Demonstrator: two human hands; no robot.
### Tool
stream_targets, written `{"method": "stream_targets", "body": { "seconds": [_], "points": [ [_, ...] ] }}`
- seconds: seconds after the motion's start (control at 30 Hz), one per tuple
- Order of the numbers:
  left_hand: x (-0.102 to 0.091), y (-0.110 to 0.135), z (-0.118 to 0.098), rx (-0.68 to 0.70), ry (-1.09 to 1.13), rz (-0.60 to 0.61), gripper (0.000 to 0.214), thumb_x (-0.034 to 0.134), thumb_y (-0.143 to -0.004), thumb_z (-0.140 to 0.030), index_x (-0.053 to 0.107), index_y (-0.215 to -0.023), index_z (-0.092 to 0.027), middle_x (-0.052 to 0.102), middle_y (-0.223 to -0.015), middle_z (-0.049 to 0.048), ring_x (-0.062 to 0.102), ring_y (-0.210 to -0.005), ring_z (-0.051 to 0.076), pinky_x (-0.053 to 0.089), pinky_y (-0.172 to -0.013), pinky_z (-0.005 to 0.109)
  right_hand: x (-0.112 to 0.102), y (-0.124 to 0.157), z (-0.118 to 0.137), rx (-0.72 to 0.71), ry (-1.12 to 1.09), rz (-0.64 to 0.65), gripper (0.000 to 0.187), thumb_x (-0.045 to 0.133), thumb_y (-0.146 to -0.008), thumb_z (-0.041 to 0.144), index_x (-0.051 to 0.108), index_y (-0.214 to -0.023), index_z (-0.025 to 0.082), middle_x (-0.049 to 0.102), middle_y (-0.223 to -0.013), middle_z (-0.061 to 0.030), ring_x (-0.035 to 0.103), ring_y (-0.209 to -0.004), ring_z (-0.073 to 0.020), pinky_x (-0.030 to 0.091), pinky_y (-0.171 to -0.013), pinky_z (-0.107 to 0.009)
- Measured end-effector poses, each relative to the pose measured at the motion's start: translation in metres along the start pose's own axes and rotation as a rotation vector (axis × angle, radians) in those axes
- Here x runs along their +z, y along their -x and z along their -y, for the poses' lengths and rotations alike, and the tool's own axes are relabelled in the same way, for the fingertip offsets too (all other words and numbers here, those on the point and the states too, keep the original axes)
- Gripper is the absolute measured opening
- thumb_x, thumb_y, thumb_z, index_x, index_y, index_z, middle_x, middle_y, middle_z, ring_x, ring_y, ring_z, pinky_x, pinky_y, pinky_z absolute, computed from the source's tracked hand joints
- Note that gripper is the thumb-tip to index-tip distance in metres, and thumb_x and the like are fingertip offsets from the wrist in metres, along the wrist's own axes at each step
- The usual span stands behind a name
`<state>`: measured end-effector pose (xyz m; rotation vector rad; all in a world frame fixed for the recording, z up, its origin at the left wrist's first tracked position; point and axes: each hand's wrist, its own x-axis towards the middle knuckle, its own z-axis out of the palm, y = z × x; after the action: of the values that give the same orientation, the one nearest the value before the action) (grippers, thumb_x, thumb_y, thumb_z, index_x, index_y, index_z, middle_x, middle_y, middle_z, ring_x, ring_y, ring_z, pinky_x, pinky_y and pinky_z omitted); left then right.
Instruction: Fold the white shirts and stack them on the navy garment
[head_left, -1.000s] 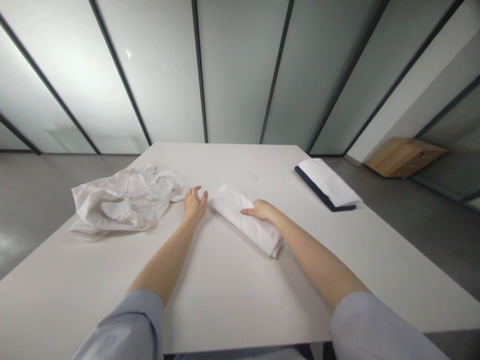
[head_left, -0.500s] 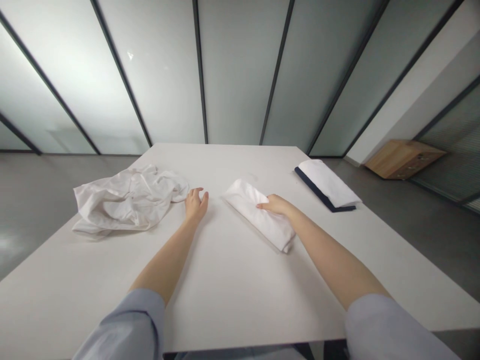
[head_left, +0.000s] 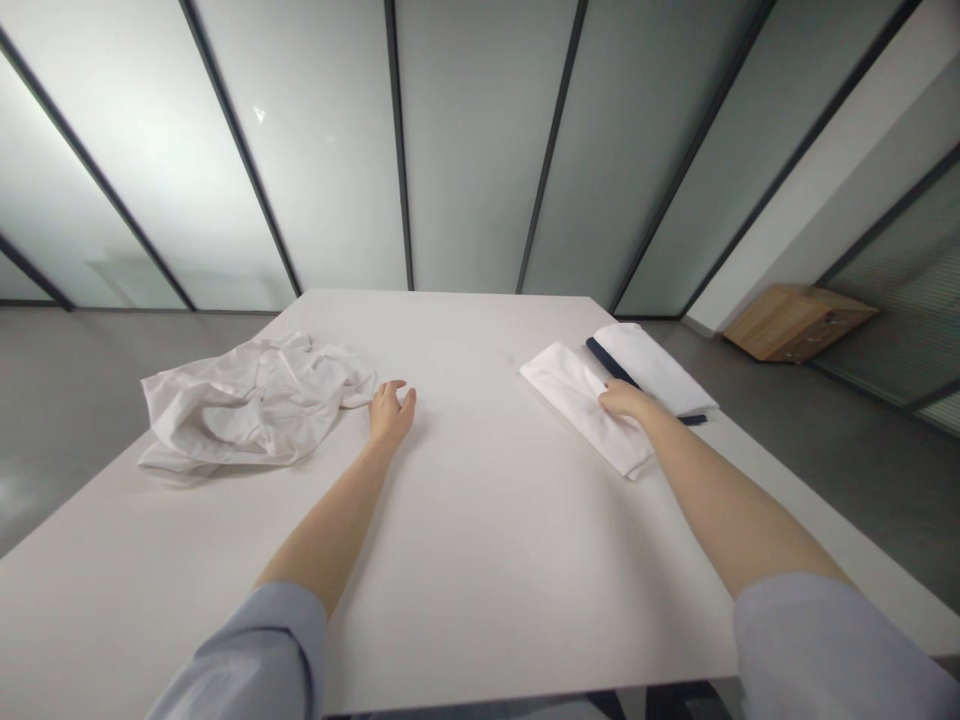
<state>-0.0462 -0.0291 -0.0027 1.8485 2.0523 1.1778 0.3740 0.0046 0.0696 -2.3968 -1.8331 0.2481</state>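
My right hand (head_left: 628, 401) lies on a folded white cloth (head_left: 579, 405) at the right side of the white table (head_left: 465, 560), fingers curled over its far edge. That cloth touches a folded stack (head_left: 654, 366) of white cloth on dark blue cloth just behind it. My left hand (head_left: 391, 411) rests flat on the table with fingers apart, holding nothing, close to the right edge of a crumpled white garment (head_left: 247, 405).
Frosted glass panels with dark frames (head_left: 397, 150) stand behind the table. A low wooden cabinet (head_left: 796, 320) sits on the grey floor at the far right. The table's right edge runs just past the folded stack.
My right hand has slid the folded white cloth from the table's middle to the right, up against the white and blue stack. My left hand has stayed in place.
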Motion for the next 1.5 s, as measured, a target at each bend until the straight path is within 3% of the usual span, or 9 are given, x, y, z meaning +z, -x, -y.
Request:
{"method": "stream_targets", "body": {
  "seconds": [0.33,0.47,0.6,0.77,0.9,1.03,1.17,1.3,1.5],
  "points": [
    [0.003,-0.002,0.004,-0.015,0.044,-0.006,0.036,0.04,-0.088,-0.039,0.06,-0.106,-0.017,0.065,-0.112,0.0142,0.058,-0.109,0.027,0.044,-0.098,0.043,0.009,0.029,-0.022,0.082,0.038,-0.245,0.051,0.038,-0.093,0.052,0.055,-0.125,0.016,0.067,-0.108,-0.0178,0.063,-0.102,-0.0302,0.045,-0.08,-0.036],
    [0.003,-0.003,0.006,-0.012,0.041,-0.014,0.035,0.039,-0.087,-0.039,0.061,-0.105,-0.018,0.065,-0.111,0.0137,0.059,-0.107,0.027,0.045,-0.096,0.043,-0.017,0.026,-0.033,0.146,0.01,-0.4,0.052,0.038,-0.094,0.052,0.054,-0.125,0.014,0.067,-0.106,-0.0196,0.061,-0.1,-0.0316,0.044,-0.078,-0.036],
    [0.003,-0.003,0.007,-0.008,0.049,-0.015,0.034,0.04,-0.087,-0.04,0.061,-0.105,-0.019,0.065,-0.11,0.0125,0.059,-0.108,0.027,0.045,-0.096,0.043,-0.062,0.008,-0.048,0.156,-0.038,-0.526,0.053,0.041,-0.093,0.052,0.057,-0.124,0.012,0.065,-0.109,-0.0225,0.059,-0.101,-0.032,0.041,-0.078,-0.036],
    [0.004,-0.003,0.009,-0.033,0.043,-0.023,0.035,0.041,-0.086,-0.042,0.061,-0.105,-0.019,0.065,-0.107,0.0123,0.06,-0.105,0.027,0.045,-0.096,0.042,-0.095,-0.036,-0.073,0.183,-0.039,-0.504,0.055,0.044,-0.093,0.05,0.056,-0.127,0.009,0.06,-0.118,-0.0268,0.055,-0.109,-0.0322,0.04,-0.082,-0.038],
    [0.004,-0.003,0.009,-0.035,0.034,-0.02,0.037,0.042,-0.085,-0.043,0.06,-0.106,-0.019,0.064,-0.106,0.0123,0.06,-0.104,0.027,0.045,-0.096,0.042,-0.066,-0.064,-0.085,0.368,0.057,-0.255,0.054,0.052,-0.089,0.037,0.049,-0.135,0.011,0.052,-0.13,-0.0277,0.051,-0.119,-0.0365,0.041,-0.089,-0.047],
    [0.002,-0.002,0.008,-0.034,0.018,-0.014,0.038,0.042,-0.085,-0.043,0.06,-0.107,-0.018,0.064,-0.104,0.0127,0.061,-0.099,0.027,0.046,-0.094,0.043,-0.027,-0.069,-0.091,0.372,0.082,-0.162,0.046,0.035,-0.093,0.028,0.054,-0.132,0.013,0.05,-0.132,-0.0255,0.049,-0.123,-0.0377,0.038,-0.096,-0.052],
    [0.002,-0.002,0.007,-0.015,0.009,-0.012,0.038,0.042,-0.086,-0.042,0.06,-0.108,-0.017,0.064,-0.105,0.0133,0.061,-0.102,0.027,0.045,-0.094,0.043,-0.021,-0.066,-0.1,0.3,0.031,-0.235,0.049,0.037,-0.09,0.032,0.055,-0.132,0.013,0.053,-0.129,-0.0256,0.052,-0.118,-0.0383,0.04,-0.094,-0.053],
    [0.002,-0.002,0.006,-0.001,0.0,0.006,0.037,0.042,-0.087,-0.041,0.06,-0.108,-0.016,0.064,-0.109,0.0138,0.06,-0.103,0.026,0.045,-0.094,0.04,-0.026,-0.055,-0.101,0.214,-0.037,-0.419,0.054,0.042,-0.088,0.039,0.052,-0.134,0.012,0.052,-0.131,-0.024,0.05,-0.117,-0.0375,0.039,-0.095,-0.052],
    [0.001,0.0,-0.001,0.011,-0.086,0.143,0.033,0.043,-0.088,-0.036,0.062,-0.106,-0.016,0.066,-0.108,0.0117,0.062,-0.1,0.023,0.047,-0.091,0.036,0.006,-0.032,-0.058,-0.151,-0.18,-0.696,0.044,0.047,-0.083,0.033,0.06,-0.118,0.01,0.059,-0.117,-0.0202,0.053,-0.108,-0.0338,0.04,-0.093,-0.049]
  ]
}}
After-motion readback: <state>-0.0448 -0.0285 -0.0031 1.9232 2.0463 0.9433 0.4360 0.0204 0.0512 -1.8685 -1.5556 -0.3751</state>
